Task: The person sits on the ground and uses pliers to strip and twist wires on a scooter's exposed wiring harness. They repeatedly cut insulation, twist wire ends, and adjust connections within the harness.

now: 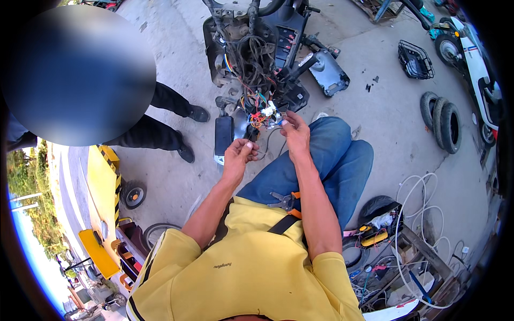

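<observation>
Several coloured wires with white connectors [269, 111] spill out of the stripped front of an electric scooter [243, 53]. My left hand [240, 156] is closed in a pinch on a thin dark wire [262, 154] below this bundle. Beside the connectors, my right hand [295, 135] pinches a thin wire, its fingertips partly covering it. Wire strippers with orange handles [285, 201] lie across my lap. A black box-shaped part [224, 136] is on the ground left of the wires.
A person in dark trousers [166, 140] stands close on the left. To the right are a grey cover panel [329, 73], a black basket [415, 60] and stacked tyres [441, 122]. A crate of tools and cables [412, 267] is at lower right, beside a white hose [442, 224].
</observation>
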Demonstrator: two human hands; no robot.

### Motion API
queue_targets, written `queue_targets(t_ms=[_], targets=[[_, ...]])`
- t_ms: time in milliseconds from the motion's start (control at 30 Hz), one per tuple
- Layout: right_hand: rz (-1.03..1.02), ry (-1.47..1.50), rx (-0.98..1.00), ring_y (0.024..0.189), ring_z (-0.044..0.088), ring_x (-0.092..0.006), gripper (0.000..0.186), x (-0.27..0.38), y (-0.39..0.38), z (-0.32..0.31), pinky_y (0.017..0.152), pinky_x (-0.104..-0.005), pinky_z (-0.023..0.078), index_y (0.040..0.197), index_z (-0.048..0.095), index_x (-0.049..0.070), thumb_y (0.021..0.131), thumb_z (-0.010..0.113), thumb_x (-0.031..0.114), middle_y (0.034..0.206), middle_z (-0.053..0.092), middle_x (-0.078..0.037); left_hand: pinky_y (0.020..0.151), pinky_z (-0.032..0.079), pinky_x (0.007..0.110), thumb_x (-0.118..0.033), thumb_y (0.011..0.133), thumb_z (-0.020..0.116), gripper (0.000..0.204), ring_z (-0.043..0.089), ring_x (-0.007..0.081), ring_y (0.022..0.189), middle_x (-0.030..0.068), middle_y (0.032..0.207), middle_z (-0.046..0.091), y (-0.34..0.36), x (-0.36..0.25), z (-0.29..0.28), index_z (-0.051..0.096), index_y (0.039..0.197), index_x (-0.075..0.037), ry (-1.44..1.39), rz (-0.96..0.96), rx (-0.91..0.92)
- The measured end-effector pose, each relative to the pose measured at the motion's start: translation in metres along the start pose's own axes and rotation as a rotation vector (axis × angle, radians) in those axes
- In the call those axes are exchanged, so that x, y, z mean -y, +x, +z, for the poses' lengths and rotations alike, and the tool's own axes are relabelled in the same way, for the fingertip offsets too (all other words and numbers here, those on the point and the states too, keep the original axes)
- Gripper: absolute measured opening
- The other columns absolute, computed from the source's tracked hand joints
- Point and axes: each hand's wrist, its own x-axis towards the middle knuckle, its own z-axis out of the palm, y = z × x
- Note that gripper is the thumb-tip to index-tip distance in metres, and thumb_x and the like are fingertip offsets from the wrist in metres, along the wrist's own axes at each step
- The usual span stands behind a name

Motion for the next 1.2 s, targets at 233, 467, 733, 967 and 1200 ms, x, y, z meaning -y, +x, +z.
queue_targets(t_ms=[233,467,733,967,1200], targets=[[0.026,0.203,0.013,0.095,0.067,-0.0169,0.038,0.002,-0.004,-0.005,0.081,-0.0308,0.059,0.137,0.06,-0.004,0.101,0.065,0.004,0.116,0.067,-0.012,0.068,0.057,0.027,-0.018,0.107,0.065,0.016,0.066,0.013,0.076,0.009,0.096,0.072,-0.005,-0.009,0.002,0.061,0.111,-0.003,-0.011,-0.056,0.024],[-0.122,0.218,-0.041,0.094,0.067,-0.0163,0.022,0.01,-0.021,-0.001,0.077,-0.0296,0.059,0.123,0.063,-0.003,0.101,0.064,0.001,0.115,0.066,-0.012,0.066,0.056,0.028,-0.019,0.107,0.066,0.016,0.066,0.0134,0.075,0.0084,0.093,0.071,-0.004,-0.011,0.006,0.06,0.111,-0.004,-0.108,-0.085,0.049],[-0.319,-0.115,0.028,0.09,0.064,-0.0129,0.021,-0.008,-0.016,-0.004,0.077,-0.0283,0.055,0.118,0.071,-0.001,0.098,0.072,0.003,0.111,0.062,-0.005,0.066,0.057,0.028,-0.019,0.106,0.066,0.017,0.067,0.0141,0.075,0.0087,0.093,0.072,-0.004,-0.008,0.002,0.062,0.112,-0.004,-0.175,-0.106,0.067],[-0.364,-0.375,-0.089,0.083,0.06,-0.014,0.021,0.009,-0.023,0.013,0.074,-0.0287,0.052,0.105,0.076,-0.001,0.087,0.083,0.007,0.105,0.061,-0.006,0.066,0.057,0.028,-0.019,0.106,0.067,0.018,0.067,0.0146,0.075,0.0088,0.094,0.072,-0.004,-0.007,0.0,0.063,0.114,-0.003,-0.193,-0.107,0.07],[-0.462,-0.288,-0.13,0.086,0.063,-0.0141,0.018,-0.016,-0.002,0.005,0.081,-0.0291,0.053,0.104,0.076,-0.001,0.089,0.081,0.007,0.107,0.063,-0.006,0.067,0.057,0.028,-0.019,0.105,0.067,0.018,0.067,0.0142,0.078,0.0082,0.095,0.072,-0.003,-0.008,-0.001,0.063,0.114,-0.004,-0.164,-0.081,0.069]])
